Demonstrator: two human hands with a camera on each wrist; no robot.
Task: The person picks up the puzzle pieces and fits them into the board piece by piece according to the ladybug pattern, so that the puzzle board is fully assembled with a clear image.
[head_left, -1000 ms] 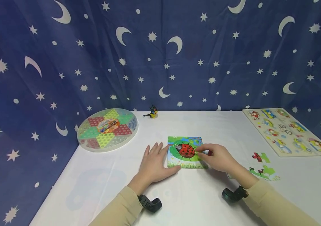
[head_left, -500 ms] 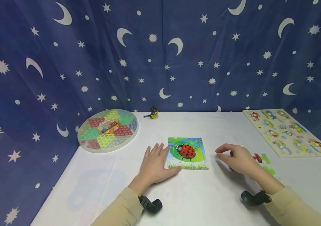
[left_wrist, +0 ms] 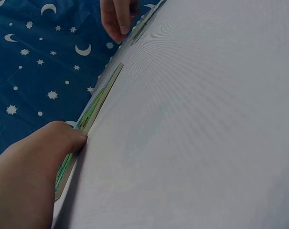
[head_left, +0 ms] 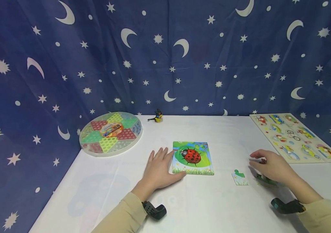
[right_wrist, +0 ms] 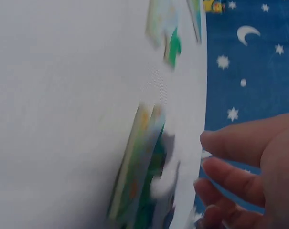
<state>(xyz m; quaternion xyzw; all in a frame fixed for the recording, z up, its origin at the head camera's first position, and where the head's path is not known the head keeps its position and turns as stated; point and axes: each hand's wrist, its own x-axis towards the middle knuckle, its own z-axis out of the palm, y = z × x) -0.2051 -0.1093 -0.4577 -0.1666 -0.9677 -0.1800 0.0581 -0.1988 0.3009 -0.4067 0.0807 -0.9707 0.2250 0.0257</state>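
Puzzle (head_left: 193, 158) is flat on the white table (head_left: 206, 205), ladybug facing up. Left hand (head_left: 161, 168) is parked along its left side, fingers pretty much straight, thumb touching the near edge. Right hand (head_left: 271, 166) is well off to the right over some loose pieces (right_wrist: 130, 181), thumb and fingers apart, nothing between them. One lone piece (head_left: 239, 179) lies between the puzzle and that hand.

- Head: high, farthest back, facing forward and down over table (head_left: 197, 204) to curtain (head_left: 197, 58).
- Left wrist: low behind left thumb (left_wrist: 60, 136), rolled, facing right; shares board (head_left: 191, 158) and right hand (head_left: 273, 166) with head.
- Right wrist: rolled, near, facing left; shares curtain and loose piece (head_left: 240, 179) with head.
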